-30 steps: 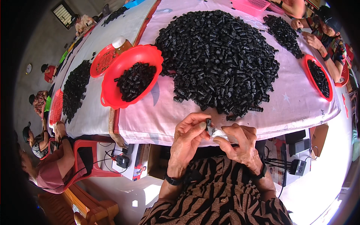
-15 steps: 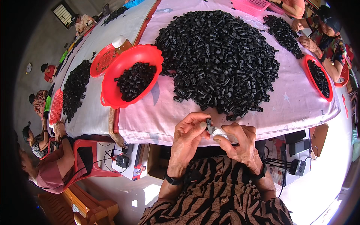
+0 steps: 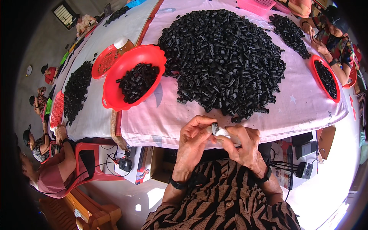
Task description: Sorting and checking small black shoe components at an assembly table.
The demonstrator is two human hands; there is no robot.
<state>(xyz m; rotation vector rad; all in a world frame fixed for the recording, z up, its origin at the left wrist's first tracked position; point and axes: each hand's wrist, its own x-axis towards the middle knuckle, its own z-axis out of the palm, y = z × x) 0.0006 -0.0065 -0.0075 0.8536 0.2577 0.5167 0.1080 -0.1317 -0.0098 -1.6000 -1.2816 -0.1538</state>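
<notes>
Just off the near edge of the table, my two hands meet. Between the thumb and fingers of my left hand (image 3: 191,140) is pinched a small black plastic part (image 3: 215,125), mostly covered by the fingertips. My right hand (image 3: 245,142) is closed on a small white, crumpled-looking object (image 3: 222,133), its end against the black part; its kind is hard to make out. Beyond them lies a large heap of similar black plastic parts (image 3: 222,61). A red scalloped basin (image 3: 111,90) to the left holds more of them.
Beside the basin are a red plate (image 3: 97,73) with small bits and a white-capped jar (image 3: 124,44). A red oval tray (image 3: 316,65) of black parts is at the right, near a co-worker (image 3: 337,42). More people sit along the left; a red chair (image 3: 92,168) stands there.
My left hand has turned the black part, so less of it shows, and the white object has come closer over it. A co-worker's hands at the right have moved.
</notes>
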